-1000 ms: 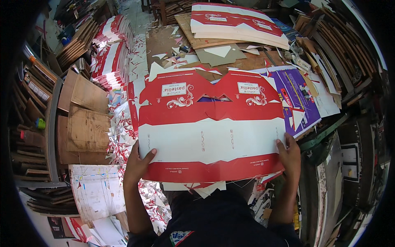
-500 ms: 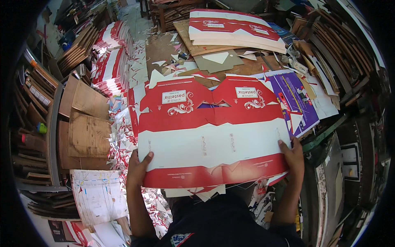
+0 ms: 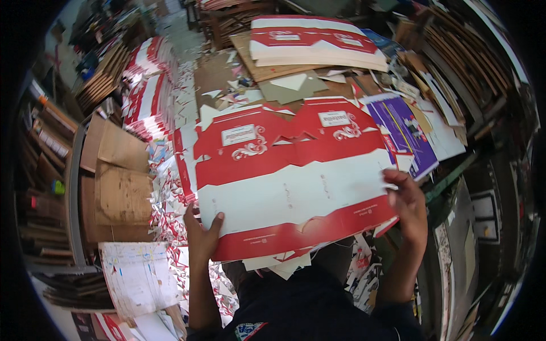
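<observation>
A large red-and-white printed cardboard sheet [image 3: 261,196], die-cut with notched edges, lies tilted in front of me, its near edge over my lap. My left hand [image 3: 203,233] grips its near left corner, thumb on top and the fingers hidden beneath. My right hand [image 3: 408,207] is at the sheet's right edge, its fingers bent but apart and partly smeared by motion; nothing shows between them. Under the sheet's left side, another red-and-white sheet [image 3: 186,165] sticks out. Off-white offcuts [image 3: 278,265] poke out below the near edge.
A stack of similar sheets [image 3: 318,57] rests on a board at the far side. More stacks [image 3: 149,105] stand at left above paper scraps [image 3: 170,227]. A purple printed sheet [image 3: 405,133] lies at right. Wooden boards [image 3: 122,193] and a metal rail [image 3: 77,193] line the left.
The sheet has turned slightly, its right side swinging away from me and its near left corner moving right with my left hand. My right hand has lifted off the right edge, its fingers parting.
</observation>
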The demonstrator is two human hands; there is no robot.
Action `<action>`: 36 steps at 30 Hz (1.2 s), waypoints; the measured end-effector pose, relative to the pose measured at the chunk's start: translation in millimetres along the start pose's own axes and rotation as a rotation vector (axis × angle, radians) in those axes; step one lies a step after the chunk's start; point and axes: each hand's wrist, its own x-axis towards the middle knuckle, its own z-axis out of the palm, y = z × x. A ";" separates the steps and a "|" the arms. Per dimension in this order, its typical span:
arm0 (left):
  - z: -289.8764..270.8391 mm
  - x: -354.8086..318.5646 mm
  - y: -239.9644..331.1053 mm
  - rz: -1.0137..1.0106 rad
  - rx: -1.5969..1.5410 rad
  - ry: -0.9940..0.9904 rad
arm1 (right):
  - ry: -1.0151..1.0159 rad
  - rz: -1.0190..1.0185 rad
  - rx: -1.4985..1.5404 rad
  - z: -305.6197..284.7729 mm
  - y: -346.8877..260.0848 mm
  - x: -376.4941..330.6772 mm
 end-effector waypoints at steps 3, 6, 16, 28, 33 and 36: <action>5.4 -6.2 25.7 0.160 0.068 0.095 | -0.737 -0.359 0.360 43.7 -52.2 -35.1; 11.5 -17.8 49.5 0.297 0.196 0.026 | -1.311 -0.546 0.638 75.0 -87.5 -43.2; 29.2 -29.2 80.0 0.552 0.217 -0.077 | -1.203 -0.809 0.069 68.8 -111.7 -44.1; 99.9 42.9 141.6 0.979 0.145 -0.261 | 0.264 0.079 -0.371 -72.1 96.9 100.8; 163.5 67.9 153.7 0.991 0.169 -0.204 | 0.332 0.060 -0.460 -72.9 114.2 132.4; 183.4 69.3 139.9 0.954 0.221 -0.151 | 0.280 0.044 -0.523 -70.0 120.1 151.9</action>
